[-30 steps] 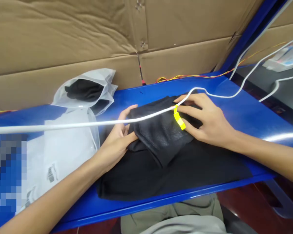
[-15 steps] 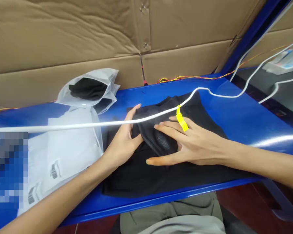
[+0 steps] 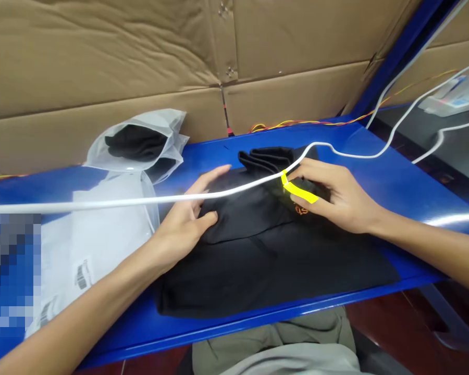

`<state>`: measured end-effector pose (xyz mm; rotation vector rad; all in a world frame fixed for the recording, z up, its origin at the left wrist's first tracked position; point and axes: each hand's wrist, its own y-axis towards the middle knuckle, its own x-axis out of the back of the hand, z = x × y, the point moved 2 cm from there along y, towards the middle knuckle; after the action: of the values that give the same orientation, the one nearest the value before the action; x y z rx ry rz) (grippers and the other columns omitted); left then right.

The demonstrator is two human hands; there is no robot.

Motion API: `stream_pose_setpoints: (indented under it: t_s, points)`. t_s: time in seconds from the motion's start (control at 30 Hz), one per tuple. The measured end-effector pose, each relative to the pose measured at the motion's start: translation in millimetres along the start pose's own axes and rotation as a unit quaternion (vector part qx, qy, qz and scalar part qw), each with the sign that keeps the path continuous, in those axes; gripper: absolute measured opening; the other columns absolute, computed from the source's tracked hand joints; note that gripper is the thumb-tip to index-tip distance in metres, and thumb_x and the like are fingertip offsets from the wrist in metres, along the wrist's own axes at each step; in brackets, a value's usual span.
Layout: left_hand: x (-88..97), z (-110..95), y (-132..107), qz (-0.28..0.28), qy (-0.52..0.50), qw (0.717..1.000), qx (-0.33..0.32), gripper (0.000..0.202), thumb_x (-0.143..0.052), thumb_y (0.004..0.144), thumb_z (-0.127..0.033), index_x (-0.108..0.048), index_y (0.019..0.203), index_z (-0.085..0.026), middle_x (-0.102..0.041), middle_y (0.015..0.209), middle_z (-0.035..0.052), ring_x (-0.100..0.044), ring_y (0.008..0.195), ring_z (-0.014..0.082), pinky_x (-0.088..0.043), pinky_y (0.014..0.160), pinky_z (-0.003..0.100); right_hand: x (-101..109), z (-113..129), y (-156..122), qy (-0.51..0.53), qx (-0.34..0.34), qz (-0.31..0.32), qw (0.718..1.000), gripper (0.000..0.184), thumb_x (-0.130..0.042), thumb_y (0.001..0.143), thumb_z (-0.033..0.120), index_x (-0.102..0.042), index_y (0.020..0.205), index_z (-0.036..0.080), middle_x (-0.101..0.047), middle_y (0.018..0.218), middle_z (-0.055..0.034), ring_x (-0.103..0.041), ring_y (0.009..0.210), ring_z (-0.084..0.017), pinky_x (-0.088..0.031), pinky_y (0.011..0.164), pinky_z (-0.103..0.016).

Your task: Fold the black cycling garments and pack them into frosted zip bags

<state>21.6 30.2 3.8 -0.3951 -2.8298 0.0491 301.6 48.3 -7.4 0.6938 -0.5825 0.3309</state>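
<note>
A black garment (image 3: 266, 276) lies partly folded on the blue table (image 3: 136, 344). My left hand (image 3: 183, 219) rests at the left edge of its folded part, thumb on the cloth and index finger stretched away along the far side. At the upper right of the fold, my right hand (image 3: 340, 198) grips the cloth between thumb and fingers; some fingertips are hidden. Bunched layers stand up at the far edge. A small orange print (image 3: 300, 209) shows below my right thumb. A white cable (image 3: 172, 198) with a yellow tag (image 3: 303, 192) crosses in front of the view.
Left of the garment lie white plastic bags (image 3: 109, 224) with barcode labels. Behind them sits an open translucent bag (image 3: 97, 151) with black cloth (image 3: 136, 143) inside. Brown cardboard (image 3: 101, 62) walls the back. Thin red and yellow wires (image 3: 289, 123) run along the rear edge.
My right hand has moved up and right and closed on the cloth. The folded layer now lies smoother, with bunched layers at the far edge. My left hand has shifted slightly left.
</note>
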Motion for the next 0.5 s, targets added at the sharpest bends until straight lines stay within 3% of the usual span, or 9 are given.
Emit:
stream_pose_setpoints:
  t_s: [0.1,0.17,0.23,0.33,0.4,0.5]
  points:
    - [4.3,-5,0,-0.014,0.045,0.999,0.015,0.04,-0.067,0.075,-0.025,-0.083,0.111,-0.026,-0.077,0.129,0.0016,-0.065,0.129,0.033,-0.049,0.118,0.043,0,-5,1,0.115,-0.095,-0.041,0.988,0.021,-0.076,0.091,0.047,-0.079,0.09,0.026,-0.066,0.09,-0.0034,-0.059,0.082,-0.023,-0.045,0.072,-0.036]
    - [9.4,-7,2,-0.043,0.062,0.996,0.037,0.027,-0.065,0.071,-0.028,-0.084,0.09,-0.024,-0.08,0.107,0.0023,-0.07,0.111,0.0309,-0.054,0.105,0.04,0,-9,2,0.203,-0.165,-0.065,0.963,0.032,-0.072,0.091,0.054,-0.08,0.08,0.025,-0.067,0.084,-0.0043,-0.06,0.078,-0.023,-0.046,0.07,-0.036]
    - [15.9,-6,6,-0.076,0.065,0.993,0.064,0.018,-0.068,0.069,-0.035,-0.078,0.078,-0.023,-0.077,0.087,0.0019,-0.068,0.088,0.0265,-0.056,0.082,0.035,1,-14,3,0.261,-0.232,-0.097,0.932,0.039,-0.071,0.09,0.058,-0.078,0.073,0.024,-0.066,0.079,-0.0042,-0.06,0.073,-0.021,-0.047,0.066,-0.035]
    - [26.3,-4,12,-0.099,0.104,0.986,0.084,0.026,-0.071,0.069,-0.048,-0.067,0.071,-0.022,-0.062,0.068,-0.001,-0.055,0.067,0.0191,-0.042,0.061,0.029,2,-21,3,0.297,-0.31,-0.134,0.893,0.038,-0.079,0.083,0.056,-0.069,0.066,0.023,-0.057,0.067,-0.0001,-0.053,0.061,-0.016,-0.042,0.054,-0.03]
    - [32.3,-4,15,-0.096,0.185,0.976,0.055,0.031,-0.07,0.071,-0.052,-0.063,0.074,-0.022,-0.061,0.072,-0.0015,-0.053,0.068,0.0183,-0.039,0.063,0.029,4,-26,3,0.298,-0.339,-0.143,0.881,0.04,-0.085,0.079,0.051,-0.061,0.065,0.023,-0.052,0.064,0.0028,-0.049,0.056,-0.012,-0.039,0.049,-0.027]
    - [37.4,-3,16,-0.062,0.332,0.941,0.018,0.035,-0.063,0.077,-0.058,-0.06,0.08,-0.024,-0.063,0.079,-0.0013,-0.053,0.072,0.0197,-0.039,0.067,0.031,7,-34,3,0.289,-0.363,-0.138,0.875,0.037,-0.093,0.066,0.035,-0.059,0.077,0.025,-0.057,0.068,0.0051,-0.053,0.054,-0.012,-0.044,0.047,-0.025]
